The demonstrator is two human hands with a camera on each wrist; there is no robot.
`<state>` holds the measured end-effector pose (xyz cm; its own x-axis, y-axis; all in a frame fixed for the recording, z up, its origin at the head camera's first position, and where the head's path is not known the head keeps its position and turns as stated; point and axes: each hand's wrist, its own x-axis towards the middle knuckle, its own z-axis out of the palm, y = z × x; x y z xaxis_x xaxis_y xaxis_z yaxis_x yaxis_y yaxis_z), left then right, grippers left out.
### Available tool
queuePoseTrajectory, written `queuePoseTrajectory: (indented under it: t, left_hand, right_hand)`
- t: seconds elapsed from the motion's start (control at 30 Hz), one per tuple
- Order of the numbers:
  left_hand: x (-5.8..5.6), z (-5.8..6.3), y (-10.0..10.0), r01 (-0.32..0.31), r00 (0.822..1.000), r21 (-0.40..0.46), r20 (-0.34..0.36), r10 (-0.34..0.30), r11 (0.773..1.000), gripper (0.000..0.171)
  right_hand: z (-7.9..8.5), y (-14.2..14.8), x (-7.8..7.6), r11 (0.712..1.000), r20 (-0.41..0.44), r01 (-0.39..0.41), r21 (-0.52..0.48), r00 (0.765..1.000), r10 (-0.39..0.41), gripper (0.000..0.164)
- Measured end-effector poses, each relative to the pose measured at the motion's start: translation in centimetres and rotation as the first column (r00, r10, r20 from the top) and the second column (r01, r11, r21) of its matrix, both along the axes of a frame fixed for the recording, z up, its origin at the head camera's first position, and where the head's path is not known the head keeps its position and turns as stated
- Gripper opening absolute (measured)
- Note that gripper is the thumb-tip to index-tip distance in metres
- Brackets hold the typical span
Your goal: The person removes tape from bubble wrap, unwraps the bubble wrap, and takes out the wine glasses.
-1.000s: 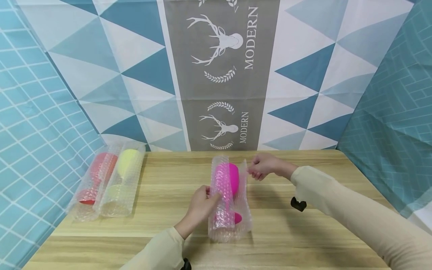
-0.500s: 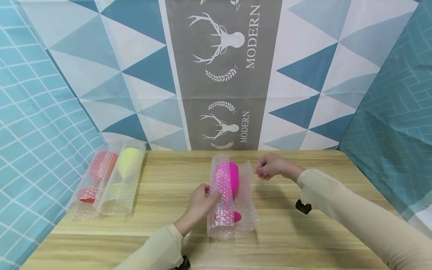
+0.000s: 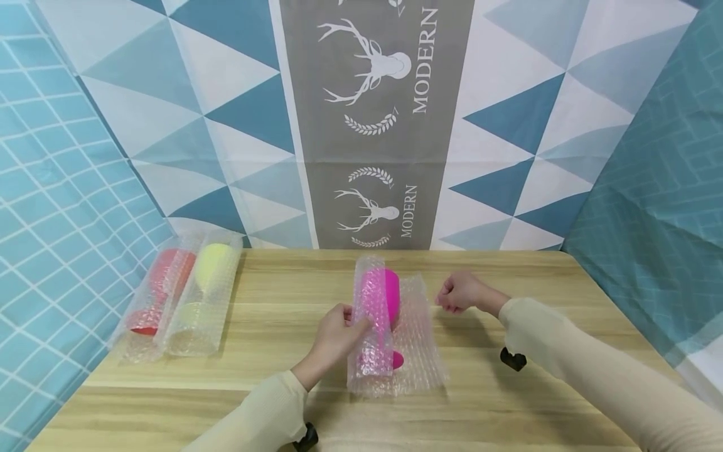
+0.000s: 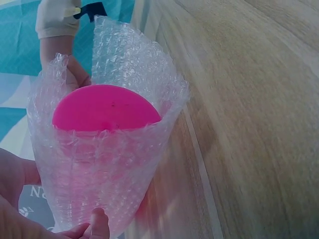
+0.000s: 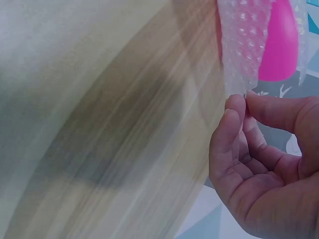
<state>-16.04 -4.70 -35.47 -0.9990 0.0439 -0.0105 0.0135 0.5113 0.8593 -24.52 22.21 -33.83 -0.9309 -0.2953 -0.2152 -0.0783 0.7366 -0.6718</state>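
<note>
A bright pink goblet (image 3: 391,295) lies partly rolled in clear bubble wrap (image 3: 418,339), its bowl toward the back and its round base (image 4: 104,107) facing the front. My left hand (image 3: 337,339) grips the rolled side from the left, thumb on top of the wrap. To the right, a loose flap of the wrap spreads out over the table. My right hand (image 3: 464,294) pinches the flap's edge between thumb and forefinger, the other fingers curled. In the right wrist view those fingertips (image 5: 234,103) meet right at the wrap's edge.
Two bubble-wrapped goblets, one red (image 3: 164,282) and one yellow (image 3: 211,270), lie side by side at the table's back left. The wooden table (image 3: 294,276) ends at a patterned cloth backdrop (image 3: 243,125), with blue cloth on both sides.
My right hand has moved right and slightly down, and the wrap's flap has opened out wider to the right of the pink goblet. My left hand keeps its grip.
</note>
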Motion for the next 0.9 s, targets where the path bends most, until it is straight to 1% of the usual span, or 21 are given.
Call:
queuePoseTrajectory:
  t: [0.13, 0.23, 0.4, 0.57, 0.67, 0.73, 0.8, 0.9]
  left_hand:
    - [0.1, 0.0, 0.0, -0.001, 1.0, 0.004, 0.02, 0.001, 1.0, 0.044]
    - [0.1, 0.0, 0.1, 0.0, 1.0, 0.009, 0.017, -0.001, 1.0, 0.044]
    - [-0.1, 0.1, 0.1, 0.004, 1.0, 0.02, 0.019, -0.004, 1.0, 0.045]
    - [-0.1, 0.3, 0.2, 0.002, 1.0, 0.011, 0.018, -0.002, 1.0, 0.045]
    - [-0.1, 0.4, 0.2, -0.003, 1.0, -0.001, 0.014, 0.003, 1.0, 0.045]
    - [-0.1, 0.5, 0.2, -0.002, 1.0, -0.002, 0.013, 0.002, 1.0, 0.045]
    - [-0.1, 0.5, 0.2, 0.003, 1.0, 0.004, 0.014, -0.004, 1.0, 0.045]
    - [0.1, 0.5, 0.2, 0.008, 1.0, 0.013, 0.017, -0.008, 1.0, 0.045]
  right_hand:
    - [-0.5, 0.1, 0.3, 1.0, 0.021, 0.011, -0.003, 1.0, -0.011, 0.019]
    - [-0.1, -0.1, 0.5, 1.0, 0.011, 0.005, -0.001, 1.0, -0.005, 0.021]
    - [1.8, -1.2, 1.0, 1.0, -0.006, -0.014, 0.017, 1.0, 0.014, 0.024]
    - [4.2, -3.5, 1.8, 0.999, -0.038, -0.047, 0.028, 0.998, 0.048, 0.025]
    - [5.1, -5.1, 2.3, 0.997, -0.041, -0.07, 0.033, 0.997, 0.071, 0.023]
    - [5.3, -6.0, 2.5, 0.993, -0.051, -0.097, 0.063, 0.994, 0.101, 0.022]
    - [5.3, -6.8, 2.7, 0.986, -0.064, -0.119, 0.117, 0.99, 0.127, 0.024]
    - [5.0, -7.8, 2.9, 0.963, -0.05, -0.155, 0.22, 0.984, 0.169, 0.021]
